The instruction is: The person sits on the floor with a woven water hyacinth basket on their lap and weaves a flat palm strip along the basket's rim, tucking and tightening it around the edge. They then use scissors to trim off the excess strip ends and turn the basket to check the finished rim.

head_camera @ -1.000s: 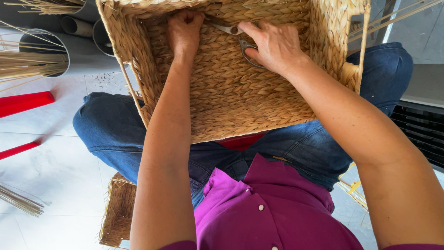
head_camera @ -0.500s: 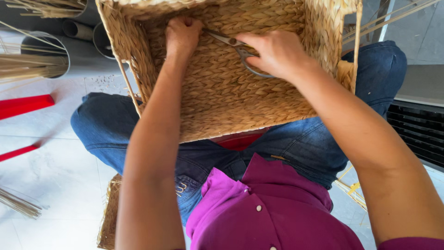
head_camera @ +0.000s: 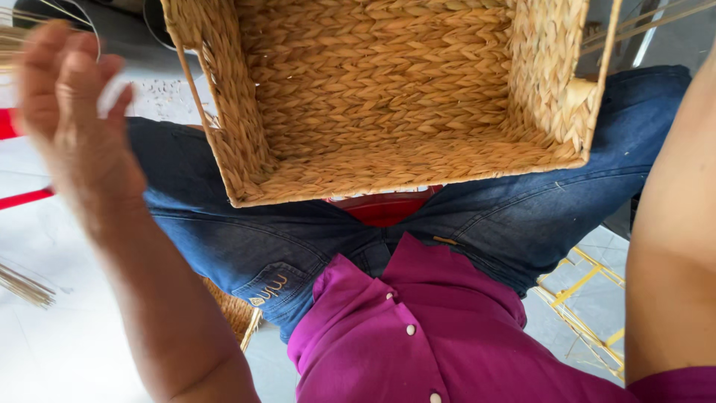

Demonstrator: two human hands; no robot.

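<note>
A rectangular woven straw basket (head_camera: 388, 160) rests on my lap, its open inside facing me and holding nothing I can see. My left hand (head_camera: 67, 112) is lifted away to the left of the basket, blurred by motion, fingers loosely curled; whether it holds anything is unclear. Only my right forearm (head_camera: 671, 231) shows at the right edge; the hand itself lies outside the frame. I am seated in blue jeans (head_camera: 246, 224) and a magenta buttoned shirt (head_camera: 418, 336).
Bundles of thin straw stalks (head_camera: 26, 287) lie on the pale floor at the left. A red bar (head_camera: 22, 198) lies behind my left wrist. A woven piece (head_camera: 231, 310) sits under my thigh. A yellow wire frame (head_camera: 582, 298) stands at lower right.
Both hands have come out of the basket. The left hand swung out to the left, the right hand left the view, and the scissors it held are no longer visible.
</note>
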